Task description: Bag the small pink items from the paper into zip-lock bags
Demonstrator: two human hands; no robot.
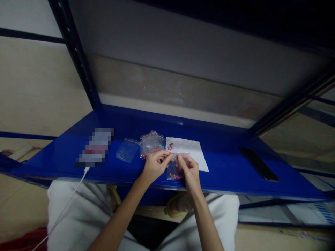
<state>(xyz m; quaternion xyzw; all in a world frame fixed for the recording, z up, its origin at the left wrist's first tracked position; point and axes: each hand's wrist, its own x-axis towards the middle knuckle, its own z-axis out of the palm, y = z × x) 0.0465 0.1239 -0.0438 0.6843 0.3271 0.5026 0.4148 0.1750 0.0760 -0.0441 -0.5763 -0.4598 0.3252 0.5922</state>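
Both hands are up at the front edge of a blue steel shelf (pixel 222 170), the left hand (pixel 156 166) and right hand (pixel 190 170) closed in a pinch on the top edge of a small clear plastic bag (pixel 175 170), which hangs between them with pink and brown pieces gathered at its bottom. From the hands, a white paper sheet (pixel 187 150) lies at 1 o'clock with a few similar pieces on it, a second clear bag (pixel 152 143) holding pink pieces sits at 11 o'clock, and a third clear bag (pixel 127 150) lies just beside that one, its contents hard to tell. Further out, a blurred flat object (pixel 95 146) with a white cable (pixel 66 204) lies at 9 o'clock, and a black slab (pixel 259 164) at 3 o'clock
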